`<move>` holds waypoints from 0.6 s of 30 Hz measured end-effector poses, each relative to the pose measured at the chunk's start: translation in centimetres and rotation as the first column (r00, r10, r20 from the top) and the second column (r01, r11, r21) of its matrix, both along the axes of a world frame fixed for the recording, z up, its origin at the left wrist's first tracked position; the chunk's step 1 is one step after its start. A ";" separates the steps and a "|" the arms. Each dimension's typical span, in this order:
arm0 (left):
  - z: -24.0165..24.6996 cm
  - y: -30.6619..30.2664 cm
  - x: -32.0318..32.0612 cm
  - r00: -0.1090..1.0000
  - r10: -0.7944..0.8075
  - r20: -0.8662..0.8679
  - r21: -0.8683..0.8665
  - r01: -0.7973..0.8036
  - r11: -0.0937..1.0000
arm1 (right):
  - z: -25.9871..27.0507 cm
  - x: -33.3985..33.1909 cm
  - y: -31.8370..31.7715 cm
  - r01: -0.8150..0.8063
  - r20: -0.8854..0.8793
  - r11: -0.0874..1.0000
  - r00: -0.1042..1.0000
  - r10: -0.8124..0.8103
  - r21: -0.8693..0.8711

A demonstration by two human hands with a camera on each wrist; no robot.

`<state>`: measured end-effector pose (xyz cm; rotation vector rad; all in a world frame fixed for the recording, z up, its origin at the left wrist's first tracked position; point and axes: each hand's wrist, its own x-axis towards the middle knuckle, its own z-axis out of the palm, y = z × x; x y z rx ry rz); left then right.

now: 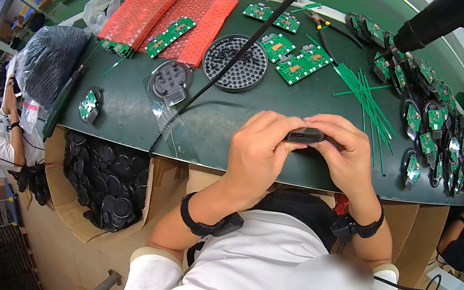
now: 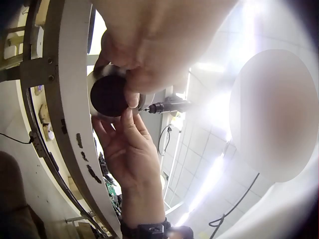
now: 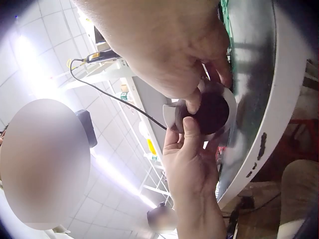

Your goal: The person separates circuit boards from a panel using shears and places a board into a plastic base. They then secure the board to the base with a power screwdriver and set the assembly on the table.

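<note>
1. Pinching the casing [image 1: 305, 135] at its left side with the left hand [image 1: 259, 150], between bent fingers and thumb.
2. Pinching the same casing at its right side with the right hand [image 1: 346, 149], likewise between bent fingers and thumb.
3. Held up over the bench [image 1: 120, 107] near its front edge, turned edge-on to the head view; showing a round, dark face to both wrist views.
4. Showing, beyond the hands, a round tray [image 1: 239, 87] dotted with small black parts, and green boards [image 1: 304, 65] just beside it.
5. Showing, to the right of those, pliers [image 1: 340, 29] and loose green strips [image 1: 367, 105]; further right, clustered units [image 1: 434, 116] fitted with boards.
6. Showing, at lower left, a box [image 1: 60, 187] heaped with black discs [image 1: 110, 186].
</note>
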<state>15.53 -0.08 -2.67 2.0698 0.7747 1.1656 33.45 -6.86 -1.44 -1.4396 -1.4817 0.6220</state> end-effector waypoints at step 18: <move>-1.7 -2.4 -3.1 0.969 -0.051 -0.242 0.122 0.083 0.989 | 0.6 0.8 -1.8 -0.205 0.479 0.978 0.862 0.166 0.030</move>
